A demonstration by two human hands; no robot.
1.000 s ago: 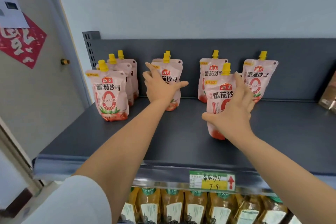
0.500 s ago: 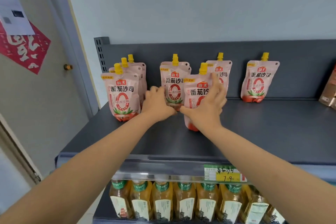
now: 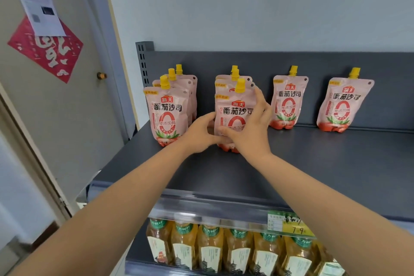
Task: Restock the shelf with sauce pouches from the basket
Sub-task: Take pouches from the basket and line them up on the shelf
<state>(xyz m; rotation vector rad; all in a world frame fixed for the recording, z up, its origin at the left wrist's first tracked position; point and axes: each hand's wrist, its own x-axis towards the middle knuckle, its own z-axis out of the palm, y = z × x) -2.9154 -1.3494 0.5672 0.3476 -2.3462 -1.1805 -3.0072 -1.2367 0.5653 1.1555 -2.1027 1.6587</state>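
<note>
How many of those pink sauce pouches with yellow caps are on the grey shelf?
8: three stacked at the left, three in the middle row, whose front one both hands grip, and two singles at the right. More may hide behind.

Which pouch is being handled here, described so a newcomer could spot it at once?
Start at the dark grey shelf above the row of bottles. Four groups of pink pouches stand along its back; go to the second group from the left. The front pouch there is the one, the only pouch with the left hand and right hand on it.
</note>
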